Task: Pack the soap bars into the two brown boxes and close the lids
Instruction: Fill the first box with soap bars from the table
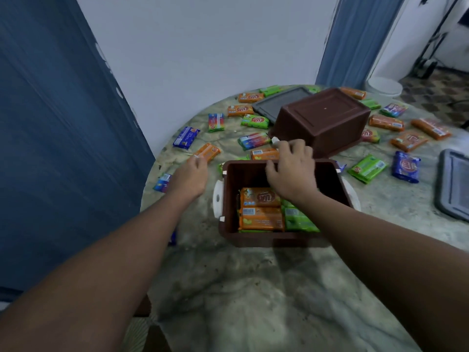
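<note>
An open brown box (253, 239) sits on the round marble table (253, 288), holding orange soap bars (261, 209) and green soap bars (298, 221). A second brown box (322, 118) stands upside down behind it. My left hand (190, 175) pinches the near end of an orange bar (209, 151) lying left of the open box. My right hand (291, 168) reaches over the box's far rim, fingers curled round another orange bar (264, 154) on the table. Several more wrapped bars, orange, green and blue, are scattered around both boxes.
One grey lid (279, 102) lies behind the upturned box, another grey lid (454, 184) at the right table edge. A blue door (50, 148) is close on the left and a white wall behind the table. A white bucket (384, 87) stands on the floor beyond.
</note>
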Demonstrator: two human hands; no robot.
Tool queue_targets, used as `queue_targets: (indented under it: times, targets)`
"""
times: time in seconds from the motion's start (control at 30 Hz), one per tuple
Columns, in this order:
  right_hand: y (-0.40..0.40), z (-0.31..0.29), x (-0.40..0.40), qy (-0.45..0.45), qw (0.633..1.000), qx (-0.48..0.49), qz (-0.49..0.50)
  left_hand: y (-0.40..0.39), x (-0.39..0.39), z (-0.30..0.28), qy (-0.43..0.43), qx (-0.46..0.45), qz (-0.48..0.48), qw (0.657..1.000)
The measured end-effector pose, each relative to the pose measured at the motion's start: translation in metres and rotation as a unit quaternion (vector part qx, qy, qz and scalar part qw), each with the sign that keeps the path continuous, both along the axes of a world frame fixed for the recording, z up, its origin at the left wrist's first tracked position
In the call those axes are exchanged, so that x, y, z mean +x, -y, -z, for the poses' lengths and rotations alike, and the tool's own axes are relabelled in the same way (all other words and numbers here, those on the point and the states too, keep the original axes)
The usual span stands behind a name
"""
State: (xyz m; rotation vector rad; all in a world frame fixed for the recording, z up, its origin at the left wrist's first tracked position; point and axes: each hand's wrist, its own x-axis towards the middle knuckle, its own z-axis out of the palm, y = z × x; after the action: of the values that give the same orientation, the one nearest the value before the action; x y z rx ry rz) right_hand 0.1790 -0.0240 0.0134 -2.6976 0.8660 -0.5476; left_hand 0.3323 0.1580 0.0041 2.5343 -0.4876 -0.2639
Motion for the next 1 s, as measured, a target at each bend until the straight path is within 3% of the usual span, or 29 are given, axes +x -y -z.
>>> queue_targets:
  times: [0.13, 0.3, 0.43, 0.6, 0.73, 0.9, 1.0]
  targets:
    - [-0.048, -0.006, 0.049, -0.011, 0.993, 0.035, -0.113, -0.04, 0.04, 0.011, 0.013, 0.118, 0.022, 0.993]
    - [-0.088, -0.003, 0.091, -0.055, 0.978, 0.073, -0.187, -0.081, 0.065, 0.029, -0.053, 0.279, 0.062, 0.957]
    - [-0.106, 0.007, 0.112, -0.13, 0.962, 0.076, -0.229, -0.097, 0.06, 0.047, -0.124, 0.324, 0.056, 0.936]
    - [-0.114, 0.012, 0.133, -0.178, 0.952, 0.08, -0.234, -0.103, 0.061, 0.059, -0.19, 0.244, -0.052, 0.95]
    - [-0.118, 0.016, 0.143, -0.212, 0.947, 0.081, -0.229, -0.107, 0.06, 0.064, -0.215, 0.171, -0.072, 0.959]
    - [-0.127, 0.023, 0.158, -0.242, 0.944, 0.088, -0.206, -0.112, 0.059, 0.077, -0.246, 0.017, -0.1, 0.964]
    - [-0.135, 0.03, 0.169, -0.262, 0.942, 0.098, -0.187, -0.114, 0.065, 0.075, -0.217, -0.083, -0.135, 0.963]
